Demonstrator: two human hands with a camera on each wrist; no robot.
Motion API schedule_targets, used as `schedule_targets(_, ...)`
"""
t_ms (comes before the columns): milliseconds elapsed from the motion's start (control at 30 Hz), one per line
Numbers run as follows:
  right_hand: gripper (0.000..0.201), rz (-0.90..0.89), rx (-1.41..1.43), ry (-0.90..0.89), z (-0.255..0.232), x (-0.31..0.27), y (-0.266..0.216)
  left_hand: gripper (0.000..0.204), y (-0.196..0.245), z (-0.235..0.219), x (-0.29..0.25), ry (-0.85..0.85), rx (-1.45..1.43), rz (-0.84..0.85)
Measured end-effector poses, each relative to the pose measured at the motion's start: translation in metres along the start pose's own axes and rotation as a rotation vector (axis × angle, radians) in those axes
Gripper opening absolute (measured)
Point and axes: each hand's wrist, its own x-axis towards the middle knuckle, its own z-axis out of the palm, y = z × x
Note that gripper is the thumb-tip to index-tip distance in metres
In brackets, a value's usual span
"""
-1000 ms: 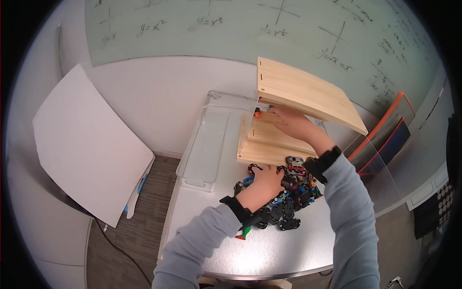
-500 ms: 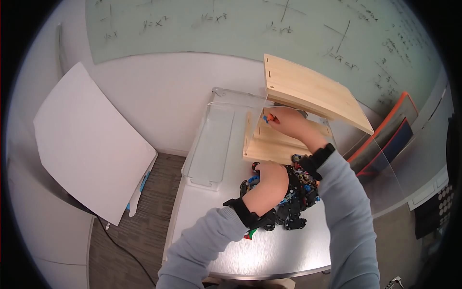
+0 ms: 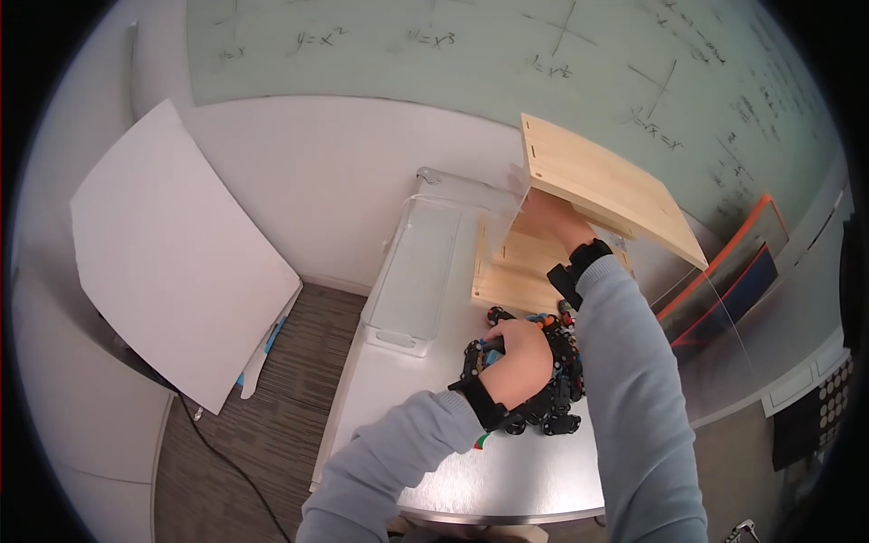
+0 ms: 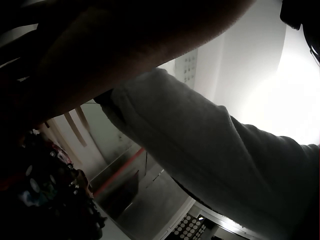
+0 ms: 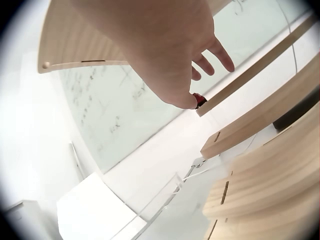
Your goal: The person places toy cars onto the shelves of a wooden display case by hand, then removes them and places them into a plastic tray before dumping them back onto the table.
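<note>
In the head view my left hand point(image 3: 523, 366) is bent down over a heap of small toy cars point(image 3: 563, 385), its fingertips out of sight. The left wrist view shows this hand point(image 4: 95, 55) very dark beside the toys point(image 4: 52, 187). My right hand point(image 3: 550, 215) reaches under the top board of a wooden shelf point(image 3: 606, 185). From the right wrist, the hand point(image 5: 167, 47) has its fingers spread, and the thumb tip touches a small red and black toy point(image 5: 199, 100) at the end of a wooden board point(image 5: 250, 72).
A long clear bin point(image 3: 412, 271) stands left of the shelf on the silver table point(image 3: 471, 484). Clear panels stand at the shelf's sides, with orange-edged sheets point(image 3: 724, 262) to the right. A white board point(image 3: 181, 262) leans at the left; a written-on board hangs behind.
My right hand has risen from the lower shelf area to just beneath the top board; the orange and blue piece at its fingers no longer shows there. My left hand has stayed over the heap, bending further down.
</note>
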Motion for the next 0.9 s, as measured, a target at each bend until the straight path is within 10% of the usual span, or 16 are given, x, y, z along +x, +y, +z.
schedule_targets(267,0.021,0.064,-0.018,0.052,0.001,-0.017,0.006,0.036,0.004,0.006,-0.001,0.114,-0.032,-0.094)
schedule_targets(467,0.027,0.099,0.273,-0.372,-0.089,-0.114,-0.018,0.031,-0.004,0.005,0.002,0.132,-0.115,-0.068)
schedule_targets(900,0.038,0.450,0.538,-0.127,-0.047,-0.268,0.065,0.041,-0.047,0.010,-0.025,0.372,-0.270,0.134)
